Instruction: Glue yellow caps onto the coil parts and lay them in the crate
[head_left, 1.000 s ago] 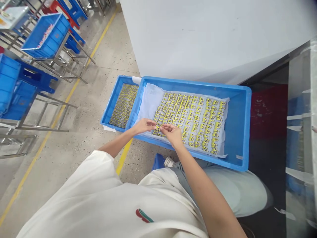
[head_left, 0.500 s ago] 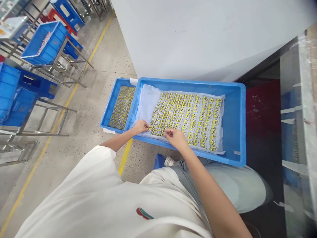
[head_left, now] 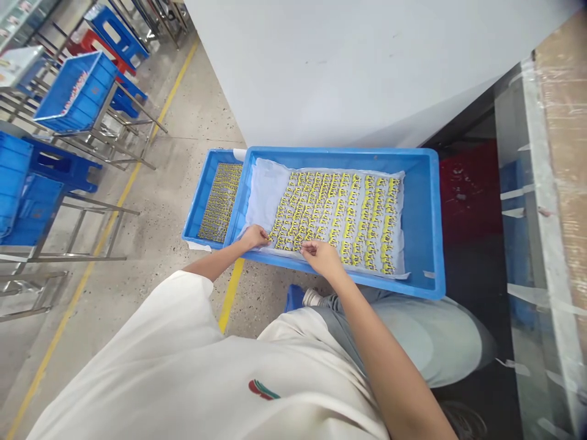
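Rows of small yellow pieces with dark parts point(head_left: 339, 211) lie on a white sheet point(head_left: 265, 186) inside a large blue tray point(head_left: 342, 150). My left hand point(head_left: 254, 237) is at the tray's near left corner, thumb and fingers pinched on a small yellow piece at the end of the leftmost row. Closed in a pinch, my right hand point(head_left: 323, 256) rests over the near ends of the rows, a little right of the left hand. What its fingertips hold, if anything, is too small to make out.
A smaller blue tray point(head_left: 194, 198) with more rows of small pieces adjoins the large tray's left side. Behind stands a pale panel point(head_left: 321, 79). Blue crates point(head_left: 98, 91) on metal stands are at the left, and a brown carton point(head_left: 562, 91) at the right.
The view has shifted, so the trays sit slightly further left in it. Both hands stay at the same near edge of the rows, still pinched, with little movement.
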Available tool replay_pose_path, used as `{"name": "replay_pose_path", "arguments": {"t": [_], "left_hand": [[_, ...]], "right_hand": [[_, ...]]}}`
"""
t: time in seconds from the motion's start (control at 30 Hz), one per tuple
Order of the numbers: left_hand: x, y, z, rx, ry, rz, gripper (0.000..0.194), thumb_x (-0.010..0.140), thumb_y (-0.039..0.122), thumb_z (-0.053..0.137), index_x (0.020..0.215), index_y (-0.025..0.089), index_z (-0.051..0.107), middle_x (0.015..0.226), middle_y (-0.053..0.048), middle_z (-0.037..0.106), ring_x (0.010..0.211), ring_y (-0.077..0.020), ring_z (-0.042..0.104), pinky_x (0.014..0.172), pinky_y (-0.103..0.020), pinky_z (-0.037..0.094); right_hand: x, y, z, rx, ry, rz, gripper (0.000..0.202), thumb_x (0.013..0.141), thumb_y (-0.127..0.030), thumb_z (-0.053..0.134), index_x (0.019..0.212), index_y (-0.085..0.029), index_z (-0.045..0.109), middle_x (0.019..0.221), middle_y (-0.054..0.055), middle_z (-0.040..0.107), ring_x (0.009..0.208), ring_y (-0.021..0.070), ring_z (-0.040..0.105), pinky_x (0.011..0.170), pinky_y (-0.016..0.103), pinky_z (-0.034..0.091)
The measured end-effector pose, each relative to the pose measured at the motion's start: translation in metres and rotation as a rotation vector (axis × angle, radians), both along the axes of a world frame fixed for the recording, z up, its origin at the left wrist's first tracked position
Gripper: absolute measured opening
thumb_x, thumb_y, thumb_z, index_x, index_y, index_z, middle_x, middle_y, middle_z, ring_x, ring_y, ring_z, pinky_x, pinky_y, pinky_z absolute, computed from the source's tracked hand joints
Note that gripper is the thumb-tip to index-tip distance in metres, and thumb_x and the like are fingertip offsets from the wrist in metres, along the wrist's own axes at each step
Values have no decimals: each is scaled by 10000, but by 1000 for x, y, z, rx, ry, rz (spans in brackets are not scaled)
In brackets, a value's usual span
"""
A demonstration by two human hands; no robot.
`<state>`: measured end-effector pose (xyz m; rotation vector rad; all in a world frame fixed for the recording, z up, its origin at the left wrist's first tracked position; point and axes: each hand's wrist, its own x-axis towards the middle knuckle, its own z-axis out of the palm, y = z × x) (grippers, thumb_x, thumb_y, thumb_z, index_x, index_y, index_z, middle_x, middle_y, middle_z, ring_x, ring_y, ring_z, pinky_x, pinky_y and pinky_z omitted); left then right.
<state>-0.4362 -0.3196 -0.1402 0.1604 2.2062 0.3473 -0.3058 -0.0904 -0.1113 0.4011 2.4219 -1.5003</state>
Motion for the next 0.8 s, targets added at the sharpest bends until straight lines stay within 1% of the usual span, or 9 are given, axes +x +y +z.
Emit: {"name": "replay_pose_path", "arguments": {"t": [0.2, 0.43, 0.63, 0.8], "left_hand": [[-1, 5, 8, -60, 69, -89, 323, 880, 361, 572, 1117, 142, 593, 1131, -80, 614, 986, -197, 608, 837, -398, 528], [5, 7, 10, -104, 136, -165, 338, 882, 357, 569, 1151, 153, 578, 1171, -90, 598, 1035, -207, 595, 875, -425, 513], [8, 9, 13, -144, 177, -173, 333, 881, 361, 571, 1139, 149, 581, 1140, -85, 608, 1007, -199, 603, 860, -416, 518], [7, 11, 12, -160, 206, -164, 330, 880, 363, 572, 1129, 147, 583, 1118, -83, 615, 992, -195, 607, 853, -413, 519]], "right_hand": [[2, 2, 1, 1, -11, -2, 185, 771, -195, 618, 941, -185, 689, 847, 40, 729, 765, 156, 689, 773, 293, 546], [4, 3, -2, 2, -17, 10, 187, 763, -177, 623, 938, -186, 687, 865, 45, 731, 784, 159, 691, 791, 298, 546], [6, 4, -5, 8, -11, 10, 192, 755, -176, 628, 937, -192, 686, 860, 35, 730, 794, 157, 689, 802, 298, 544], [8, 6, -8, 11, -14, 10, 191, 762, -192, 617, 940, -191, 687, 864, 38, 728, 800, 166, 689, 792, 302, 546]]}}
